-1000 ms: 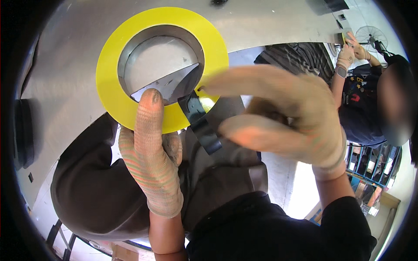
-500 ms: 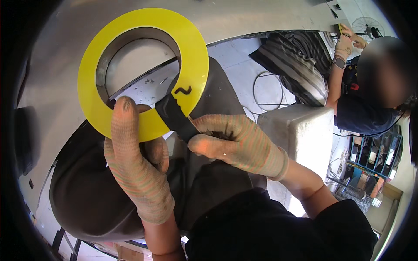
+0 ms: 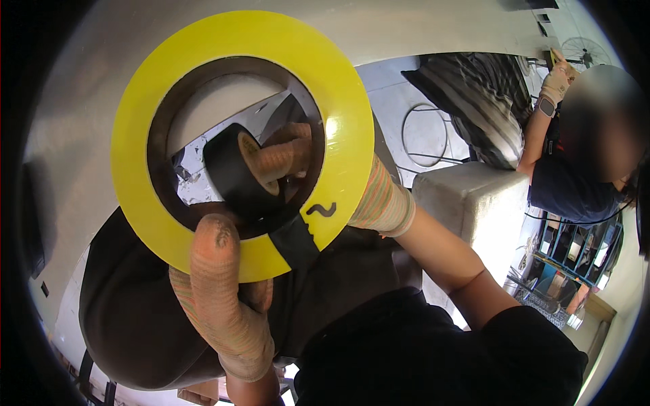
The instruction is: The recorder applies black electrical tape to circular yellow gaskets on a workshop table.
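A large, thick yellow ring [image 3: 135, 149] with a dark inner wall and a short wavy black mark is held up in front of me. My left hand [image 3: 230, 304], in a striped knit glove with a stained thumb, grips its lower rim; the thumb lies on the near face. A black tape strip [image 3: 292, 242] crosses the ring's lower right part. Seen through the ring's hole is a roll of black tape [image 3: 227, 172], with fingers of my gloved right hand [image 3: 380, 206] in its core. The ring hides part of that hand.
A grey smooth surface [image 3: 74, 135] curves across the left and top. To the right stand a pale block [image 3: 467, 196], a striped dark cloth [image 3: 484, 108] and a blue rack [image 3: 575, 247]. A co-worker [image 3: 565, 179] sits beyond the block. A cable [image 3: 406, 128] loops on the floor.
The ring has come closer and fills more of the picture. My right hand has moved from the ring's near side to behind it, and the tape roll now shows in the hole.
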Motion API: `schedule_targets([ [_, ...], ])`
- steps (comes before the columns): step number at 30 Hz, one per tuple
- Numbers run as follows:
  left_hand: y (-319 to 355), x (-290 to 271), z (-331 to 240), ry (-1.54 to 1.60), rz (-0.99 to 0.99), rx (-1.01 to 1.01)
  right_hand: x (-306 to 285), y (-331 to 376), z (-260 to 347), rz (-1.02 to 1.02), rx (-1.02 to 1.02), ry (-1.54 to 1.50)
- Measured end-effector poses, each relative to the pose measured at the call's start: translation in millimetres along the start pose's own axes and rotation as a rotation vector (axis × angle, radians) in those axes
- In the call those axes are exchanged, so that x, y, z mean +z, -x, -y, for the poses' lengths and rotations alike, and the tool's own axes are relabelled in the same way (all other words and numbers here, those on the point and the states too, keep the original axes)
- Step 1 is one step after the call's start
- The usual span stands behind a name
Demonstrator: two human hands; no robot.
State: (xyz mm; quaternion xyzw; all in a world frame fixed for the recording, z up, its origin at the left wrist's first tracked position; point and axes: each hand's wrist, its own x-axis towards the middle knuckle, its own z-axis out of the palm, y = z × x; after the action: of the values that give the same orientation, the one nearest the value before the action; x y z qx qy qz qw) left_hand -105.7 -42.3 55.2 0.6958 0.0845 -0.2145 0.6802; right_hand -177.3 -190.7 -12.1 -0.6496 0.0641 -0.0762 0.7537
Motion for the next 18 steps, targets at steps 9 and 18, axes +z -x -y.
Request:
schedule_targets([
  [9,-6.3,-4.2,8.5,-0.034,-0.007,0.022,-6.1,-14.3,4.8,0.048,-0.088,-0.006],
  [18,11.6,-11.5,14.6,0.071,-0.021,-0.004,13.2,-8.1,6.8,0.044,-0.076,-0.289],
])
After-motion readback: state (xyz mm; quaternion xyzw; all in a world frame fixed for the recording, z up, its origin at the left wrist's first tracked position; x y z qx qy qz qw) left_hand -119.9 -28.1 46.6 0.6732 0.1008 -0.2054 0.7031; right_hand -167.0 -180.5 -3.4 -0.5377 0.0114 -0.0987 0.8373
